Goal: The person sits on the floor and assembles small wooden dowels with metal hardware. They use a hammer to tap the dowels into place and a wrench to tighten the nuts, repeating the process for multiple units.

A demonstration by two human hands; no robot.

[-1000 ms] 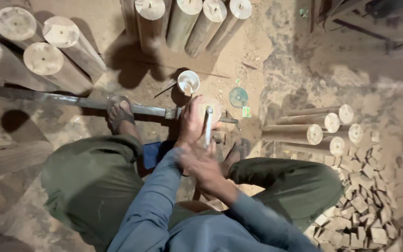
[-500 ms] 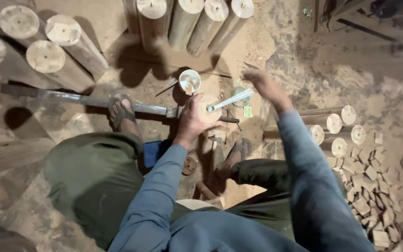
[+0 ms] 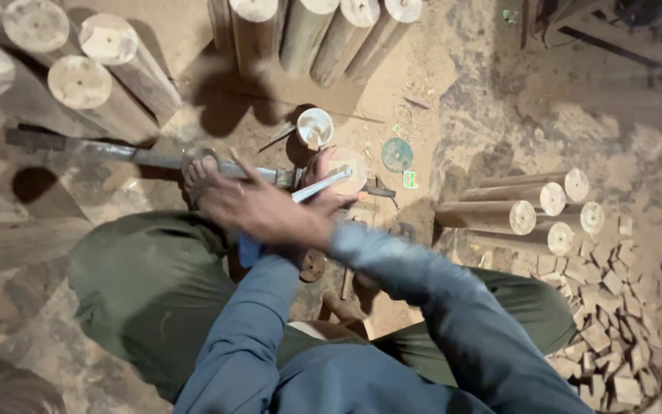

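Note:
I sit on the dirt floor with a round wooden piece (image 3: 351, 167) in front of my knees, at the end of a long metal bar (image 3: 109, 151). My left hand (image 3: 316, 170) is closed around this piece and is partly hidden behind my right arm. My right hand (image 3: 258, 207) crosses over to the left and grips a slim metal tool (image 3: 323, 184). The tool's tip lies against the face of the wooden piece. My sandalled foot (image 3: 198, 170) rests on the bar just left of my right hand.
A small white cup (image 3: 315, 126) and a green disc (image 3: 397, 154) lie beyond the piece. Round logs (image 3: 78, 83) lean at the back left and top. Shorter turned logs (image 3: 511, 217) and a pile of small wood blocks (image 3: 607, 307) lie at right.
My right hand swung out to the right with the tool, then came back across to the left, bringing the tool's tip onto the wooden piece. My left hand stayed on the piece.

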